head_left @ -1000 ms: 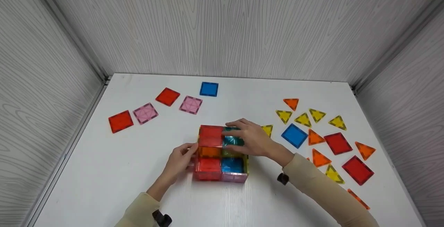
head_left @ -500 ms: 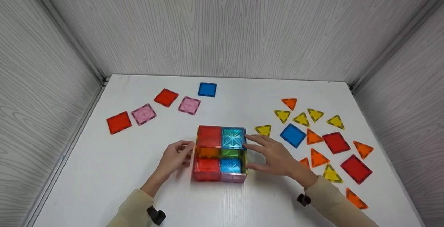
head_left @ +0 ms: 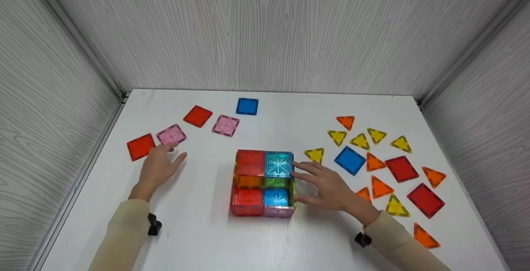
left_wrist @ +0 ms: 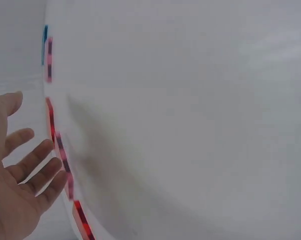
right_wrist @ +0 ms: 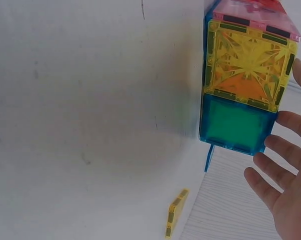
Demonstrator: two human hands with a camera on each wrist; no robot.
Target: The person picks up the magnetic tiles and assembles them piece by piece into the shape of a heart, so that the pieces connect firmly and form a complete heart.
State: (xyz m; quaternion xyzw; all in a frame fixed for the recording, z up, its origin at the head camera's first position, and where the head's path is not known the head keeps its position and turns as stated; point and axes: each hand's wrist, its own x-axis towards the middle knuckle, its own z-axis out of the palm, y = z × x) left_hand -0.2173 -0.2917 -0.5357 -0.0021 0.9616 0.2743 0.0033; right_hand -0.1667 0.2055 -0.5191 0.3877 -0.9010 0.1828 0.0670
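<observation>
A box of translucent magnetic tiles (head_left: 250, 163) stands on the white table, with red and starburst blue squares on top and a pink front panel. In the right wrist view its side has a yellow tile (right_wrist: 248, 67) beside a blue-framed one (right_wrist: 235, 125). My right hand (head_left: 329, 188) has spread fingers, their tips right at the box's right side. My left hand (head_left: 158, 166) reaches over the table at the left, fingertips at the lower edge of a pink square tile (head_left: 170, 134). The left wrist view has its fingers loosely extended, holding nothing.
A red square tile (head_left: 140, 146) lies left of the pink one; another red (head_left: 198, 116), another pink (head_left: 226, 125) and a blue square (head_left: 247, 106) lie farther back. Yellow triangles (head_left: 359, 141), orange triangles (head_left: 381, 187) and several squares (head_left: 350, 160) lie scattered at the right.
My left hand has left the box's left side and moved left to the pink tile. My right hand has withdrawn from over the box's top to its right side.
</observation>
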